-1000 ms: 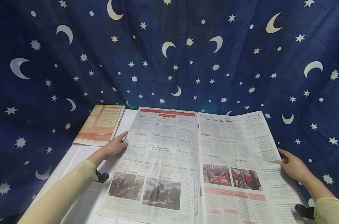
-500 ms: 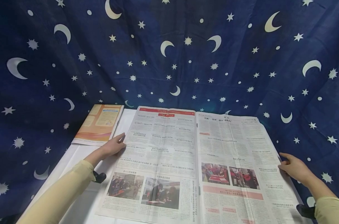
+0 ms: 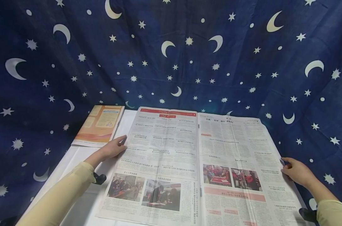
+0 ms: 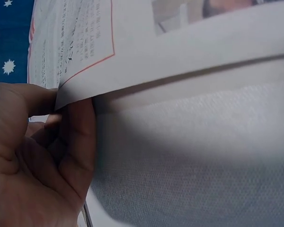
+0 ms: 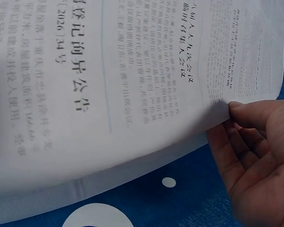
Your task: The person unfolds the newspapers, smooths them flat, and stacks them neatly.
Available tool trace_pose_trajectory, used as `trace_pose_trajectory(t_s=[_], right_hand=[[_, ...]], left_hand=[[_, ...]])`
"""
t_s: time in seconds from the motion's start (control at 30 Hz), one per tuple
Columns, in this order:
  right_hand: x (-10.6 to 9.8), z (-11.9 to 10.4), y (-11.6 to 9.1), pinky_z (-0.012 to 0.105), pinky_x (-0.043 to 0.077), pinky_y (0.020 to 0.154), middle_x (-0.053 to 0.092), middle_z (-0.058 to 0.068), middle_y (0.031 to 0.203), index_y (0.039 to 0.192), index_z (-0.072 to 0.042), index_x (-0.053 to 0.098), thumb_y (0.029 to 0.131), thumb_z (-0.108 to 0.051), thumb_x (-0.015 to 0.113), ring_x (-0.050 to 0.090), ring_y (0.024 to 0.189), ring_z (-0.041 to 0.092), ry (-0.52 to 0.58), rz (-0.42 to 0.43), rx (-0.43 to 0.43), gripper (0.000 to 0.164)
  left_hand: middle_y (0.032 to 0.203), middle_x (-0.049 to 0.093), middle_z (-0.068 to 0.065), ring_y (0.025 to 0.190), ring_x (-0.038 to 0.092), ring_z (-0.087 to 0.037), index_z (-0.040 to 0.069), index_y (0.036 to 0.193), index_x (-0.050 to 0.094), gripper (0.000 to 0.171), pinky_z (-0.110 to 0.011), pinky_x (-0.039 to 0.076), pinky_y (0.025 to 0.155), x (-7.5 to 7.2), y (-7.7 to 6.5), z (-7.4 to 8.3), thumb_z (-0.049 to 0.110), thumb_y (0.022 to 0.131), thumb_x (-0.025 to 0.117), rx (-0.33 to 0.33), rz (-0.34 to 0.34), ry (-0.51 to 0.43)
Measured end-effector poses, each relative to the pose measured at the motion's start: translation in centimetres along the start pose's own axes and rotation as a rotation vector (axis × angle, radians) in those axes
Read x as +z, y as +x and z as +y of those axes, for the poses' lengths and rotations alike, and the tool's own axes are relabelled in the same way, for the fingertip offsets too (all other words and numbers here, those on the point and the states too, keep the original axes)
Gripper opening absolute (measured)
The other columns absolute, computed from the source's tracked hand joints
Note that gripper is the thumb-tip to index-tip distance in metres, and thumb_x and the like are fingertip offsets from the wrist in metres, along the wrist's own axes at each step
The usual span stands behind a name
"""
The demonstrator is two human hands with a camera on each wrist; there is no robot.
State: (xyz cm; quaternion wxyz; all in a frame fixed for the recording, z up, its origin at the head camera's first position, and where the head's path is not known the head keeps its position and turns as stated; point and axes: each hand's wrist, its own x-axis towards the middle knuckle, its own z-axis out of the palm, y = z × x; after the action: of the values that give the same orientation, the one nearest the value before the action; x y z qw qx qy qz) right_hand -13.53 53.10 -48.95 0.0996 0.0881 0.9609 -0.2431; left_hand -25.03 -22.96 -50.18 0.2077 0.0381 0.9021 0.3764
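Note:
An unfolded newspaper [image 3: 185, 147] lies spread wide across the white table, its centre fold running away from me. My left hand [image 3: 112, 149] pinches its left edge; in the left wrist view the thumb lies on top of the sheet [image 4: 146, 61] and the fingers are beneath it. At the opposite edge my right hand [image 3: 297, 171] pinches the paper between thumb and fingers. The right wrist view shows that page edge [image 5: 132, 118] lifted and bowed, with the right hand [image 5: 262, 156] at its border.
An orange-covered booklet [image 3: 98, 125] lies at the back left of the white table [image 3: 77, 175], beyond the left forearm. A dark blue cloth [image 3: 171, 62] with moons and stars hangs behind the table and shows past its right side.
The right hand has shifted slightly down along the right edge, and the newspaper's top right corner now bends over. The left hand keeps its hold on the left edge.

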Motion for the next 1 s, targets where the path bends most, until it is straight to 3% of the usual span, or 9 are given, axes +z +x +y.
trace_pose_trajectory(t_s=[0.1,0.3,0.47,0.73,1.0], right_hand=[[0.09,0.21,0.12,0.037,0.05,0.06,0.055,0.02,0.09,0.139,0.026,0.029,0.094,-0.003,0.058,0.058,0.075,0.026,-0.01,-0.003,0.0,0.061],[0.23,0.39,0.31,0.037,0.05,0.06,0.055,0.022,0.091,0.139,0.025,0.029,0.095,-0.004,0.058,0.058,0.075,0.026,-0.025,-0.007,0.01,0.061],[0.37,0.38,0.32,0.037,0.05,0.06,0.056,0.024,0.092,0.138,0.023,0.031,0.094,-0.005,0.06,0.058,0.076,0.027,-0.063,-0.009,0.015,0.059],[0.43,-0.18,0.16,0.038,0.048,0.06,0.057,0.028,0.094,0.135,0.023,0.035,0.093,-0.005,0.063,0.056,0.078,0.033,-0.148,-0.002,-0.026,0.058],[0.44,-0.56,-0.16,0.058,0.052,0.07,0.058,0.039,0.103,0.137,0.022,0.033,0.091,-0.006,0.064,0.06,0.081,0.04,-0.207,0.005,-0.001,0.062]], left_hand=[[0.159,0.031,-0.032,0.131,0.051,-0.044,0.001,0.162,0.021,0.071,-0.039,0.055,0.088,0.11,0.01,0.06,0.024,0.104,0.055,0.008,0.01,0.059],[0.145,0.047,-0.034,0.105,0.066,-0.031,0.001,0.162,0.023,0.071,-0.035,0.057,0.076,0.39,0.02,0.25,0.025,0.104,0.058,-0.01,0.046,0.153],[0.138,0.054,-0.033,0.1,0.067,-0.029,0.0,0.161,0.025,0.072,-0.034,0.057,0.073,0.59,0.01,0.4,0.026,0.104,0.059,-0.014,0.069,0.241],[0.131,0.058,-0.031,0.092,0.066,-0.024,-0.002,0.16,0.024,0.075,-0.035,0.055,0.072,0.36,-0.4,0.52,0.027,0.102,0.062,-0.017,0.06,0.255],[0.107,0.065,-0.017,0.08,0.063,-0.021,-0.001,0.161,0.022,0.082,-0.036,0.052,0.069,-0.18,-0.82,0.56,0.025,0.097,0.066,-0.006,0.069,0.336]])
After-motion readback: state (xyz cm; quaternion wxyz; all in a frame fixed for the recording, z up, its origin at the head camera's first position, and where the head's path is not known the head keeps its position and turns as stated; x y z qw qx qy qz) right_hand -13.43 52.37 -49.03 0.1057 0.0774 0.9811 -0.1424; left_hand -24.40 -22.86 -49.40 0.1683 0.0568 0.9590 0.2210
